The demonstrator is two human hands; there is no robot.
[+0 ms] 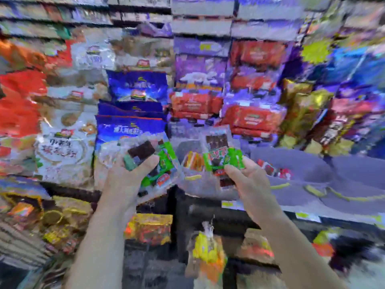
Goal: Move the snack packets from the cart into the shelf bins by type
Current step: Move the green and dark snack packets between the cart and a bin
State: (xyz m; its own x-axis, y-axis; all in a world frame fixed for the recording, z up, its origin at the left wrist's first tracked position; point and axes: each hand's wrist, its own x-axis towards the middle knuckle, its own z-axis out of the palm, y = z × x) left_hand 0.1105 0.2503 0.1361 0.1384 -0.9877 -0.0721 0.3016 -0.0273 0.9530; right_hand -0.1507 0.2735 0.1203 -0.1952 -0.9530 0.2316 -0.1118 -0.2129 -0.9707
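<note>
My left hand (pixel 127 176) grips a clear snack packet (pixel 155 161) with a green label and dark pieces inside, thumb across its front. My right hand (pixel 248 180) pinches a second packet of the same kind (pixel 221 156) by its lower edge and holds it upright. Both packets hover in front of a clear shelf bin (pixel 193 184) that holds an orange-striped packet (pixel 192 160). The whole frame is blurred.
Blue bags (pixel 133 126) and white bags (pixel 62 149) stand on the shelf to the left. Red packs (pixel 254 117) are stacked behind, gold bags (pixel 302 109) to the right. Clear bins (pixel 312 178) extend rightward. Lower shelves hold yellow and red packets (pixel 150 228).
</note>
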